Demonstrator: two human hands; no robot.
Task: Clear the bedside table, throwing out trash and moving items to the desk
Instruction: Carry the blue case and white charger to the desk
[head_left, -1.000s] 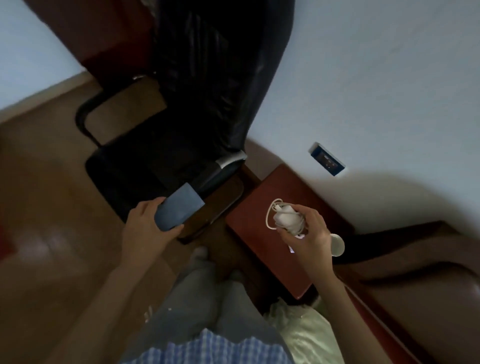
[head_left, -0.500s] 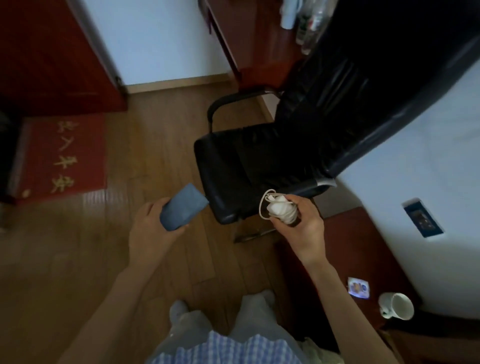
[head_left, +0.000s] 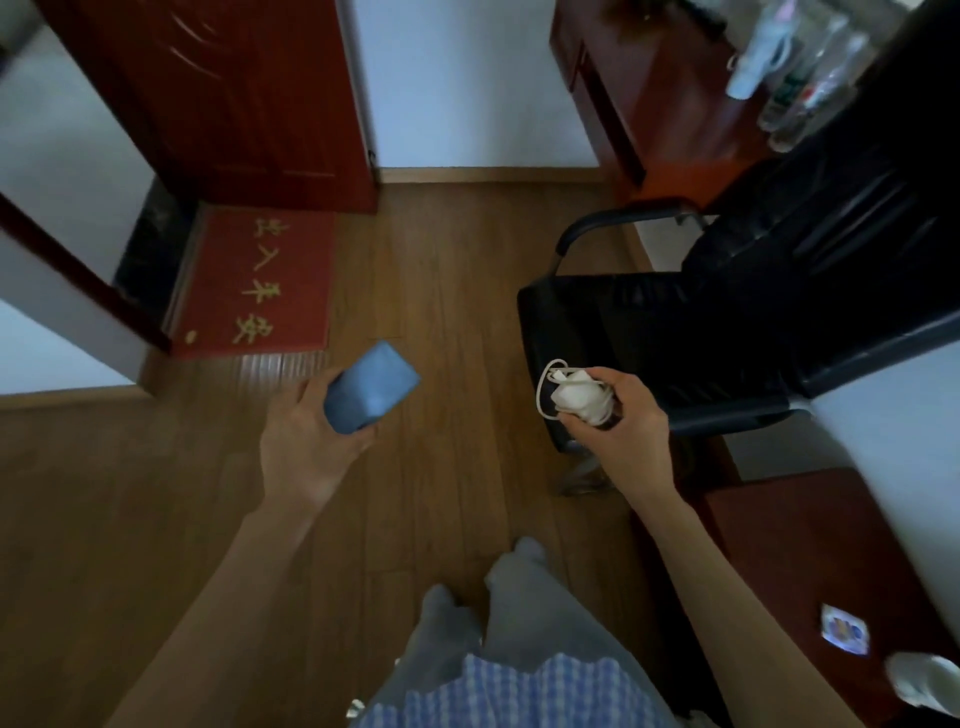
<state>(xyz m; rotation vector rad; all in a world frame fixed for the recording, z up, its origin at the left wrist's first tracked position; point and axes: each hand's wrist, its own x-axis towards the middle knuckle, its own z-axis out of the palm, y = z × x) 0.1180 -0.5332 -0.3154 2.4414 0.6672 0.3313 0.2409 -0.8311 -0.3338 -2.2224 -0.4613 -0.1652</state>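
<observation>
My left hand (head_left: 306, 441) grips a flat blue phone-like object (head_left: 371, 395) over the wooden floor. My right hand (head_left: 618, 421) is closed around a white charger with its coiled cable (head_left: 574, 397), held in front of the chair seat. The red-brown bedside table (head_left: 779, 545) sits at the lower right, bearing a small blue-and-white packet (head_left: 844, 635) and a white mug (head_left: 922, 680) at the frame edge. The desk (head_left: 670, 104) stands at the upper right, with several bottles (head_left: 795, 78) on it.
A black office chair (head_left: 727, 322) stands between the bedside table and the desk. A red doormat (head_left: 260, 286) lies by a dark red door (head_left: 234, 98) at upper left. Wooden floor (head_left: 441, 291) stretches ahead of my legs.
My view has swung left, away from the bedside table toward the door and desk. Both hands carried their objects off the table and out over the floor.
</observation>
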